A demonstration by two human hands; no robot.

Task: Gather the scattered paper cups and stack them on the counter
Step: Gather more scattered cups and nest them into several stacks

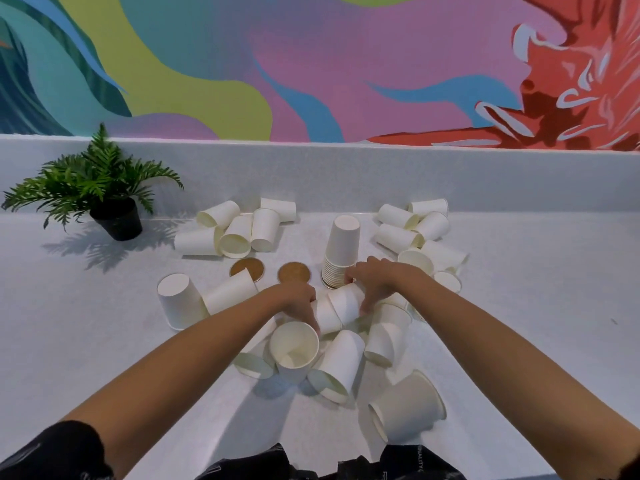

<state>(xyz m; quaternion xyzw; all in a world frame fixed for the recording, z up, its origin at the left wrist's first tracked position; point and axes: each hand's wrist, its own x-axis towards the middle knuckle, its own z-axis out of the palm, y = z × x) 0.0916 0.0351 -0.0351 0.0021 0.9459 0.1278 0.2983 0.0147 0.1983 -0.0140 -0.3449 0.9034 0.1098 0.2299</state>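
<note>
Several white paper cups lie scattered over the pale counter (519,306). An upside-down stack of cups (341,252) stands at the middle. Just in front of it my right hand (375,284) grips a cup lying on its side (346,304). My left hand (299,301) rests against a neighbouring fallen cup (325,315), fingers pointing down beside an upright open cup (294,351). Whether the left hand holds that cup is unclear. Other cups lie in groups at the back left (235,232) and back right (415,230), and one big cup (407,412) lies nearest me.
A small fern in a black pot (116,218) stands at the back left. Two round brown coasters (294,273) lie left of the stack. A low backsplash ledge (346,174) runs along the rear under a colourful mural.
</note>
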